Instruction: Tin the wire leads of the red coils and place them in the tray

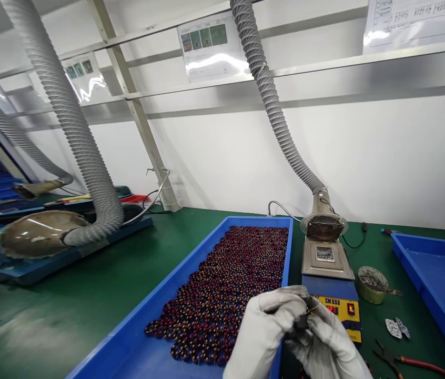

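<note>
Blue tray (108, 347) – packed rows of small rings (230, 284), dark, mottled red and copper, glossy. Left hand (265, 323), white-gloved, over tray's right edge, pinching part (310, 310). Part – small, dark, thin gold-toned bit showing, mostly hidden by fingers; sits between hands, in front of solder pot (331, 295). Right hand (327, 329), gloved, pinching part too.

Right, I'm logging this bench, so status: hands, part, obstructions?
Left hand and right hand gloved, fingertips together on small part. Part mostly hidden by fingers. Pliers right of right hand, apparently not in the way.
</note>
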`<state>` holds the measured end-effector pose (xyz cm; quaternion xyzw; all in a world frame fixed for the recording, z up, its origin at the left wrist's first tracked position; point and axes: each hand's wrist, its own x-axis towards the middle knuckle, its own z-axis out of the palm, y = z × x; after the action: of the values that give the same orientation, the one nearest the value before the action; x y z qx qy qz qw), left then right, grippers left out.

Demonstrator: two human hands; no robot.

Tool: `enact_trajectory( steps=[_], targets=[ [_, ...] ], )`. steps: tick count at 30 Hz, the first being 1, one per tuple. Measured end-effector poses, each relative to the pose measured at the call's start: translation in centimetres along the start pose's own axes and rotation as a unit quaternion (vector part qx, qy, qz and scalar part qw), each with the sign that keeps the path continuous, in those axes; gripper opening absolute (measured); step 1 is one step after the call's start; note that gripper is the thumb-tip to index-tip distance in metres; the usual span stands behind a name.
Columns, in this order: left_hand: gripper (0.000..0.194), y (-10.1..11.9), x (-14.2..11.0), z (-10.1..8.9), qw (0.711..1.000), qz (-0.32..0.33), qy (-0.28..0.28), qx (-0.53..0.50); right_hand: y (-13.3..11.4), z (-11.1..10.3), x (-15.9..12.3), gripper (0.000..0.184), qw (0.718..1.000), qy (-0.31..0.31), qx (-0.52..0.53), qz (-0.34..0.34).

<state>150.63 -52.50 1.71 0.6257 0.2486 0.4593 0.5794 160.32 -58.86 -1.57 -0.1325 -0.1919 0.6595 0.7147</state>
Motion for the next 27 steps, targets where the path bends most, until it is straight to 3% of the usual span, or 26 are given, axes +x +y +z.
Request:
enact_trajectory(
  steps=[4,6,9,11,13,18,23,25,27],
  targets=[
    [0.018,-0.8,-0.2,-0.8,0.995,0.05,0.085,-0.023,-0.6,0.2,-0.4,0.021,1.0,-0.004,0.003,0.012],
    [0.019,-1.1,-0.3,-1.2,0.995,0.072,0.051,0.049,-0.8,0.0,-0.4,0.019,1.0,-0.006,0.012,0.011],
    [0.056,-1.7,-0.5,-1.0,0.973,0.11,-0.045,0.199,-0.7,-0.6,-0.1,0.019,1.0,0.002,0.022,-0.011],
    [0.056,-1.9,-0.5,-0.6,0.959,0.16,-0.053,0.228,-0.5,-0.9,0.1,0.02,1.0,0.0,0.018,-0.018],
    [0.046,-1.8,-0.4,-0.3,0.961,0.191,-0.057,0.194,-0.3,-1.0,0.1,0.02,1.0,-0.008,0.015,-0.013],
    [0.013,-0.6,-0.2,0.0,0.992,0.102,-0.068,0.036,0.1,-0.5,-0.1,0.023,0.999,-0.033,0.008,0.01],
    [0.007,-0.3,-0.2,-0.2,0.989,0.071,0.047,-0.124,0.0,0.1,-0.5,0.024,0.999,-0.027,-0.01,0.014],
    [0.01,0.0,-0.3,-0.9,0.987,0.082,0.076,-0.117,-0.3,0.2,-0.6,0.021,1.0,-0.025,-0.011,0.013],
    [0.014,0.6,-0.4,-1.5,0.997,0.059,0.037,-0.027,-0.5,0.2,-0.7,0.02,0.999,-0.032,-0.013,0.014]
  ],
)
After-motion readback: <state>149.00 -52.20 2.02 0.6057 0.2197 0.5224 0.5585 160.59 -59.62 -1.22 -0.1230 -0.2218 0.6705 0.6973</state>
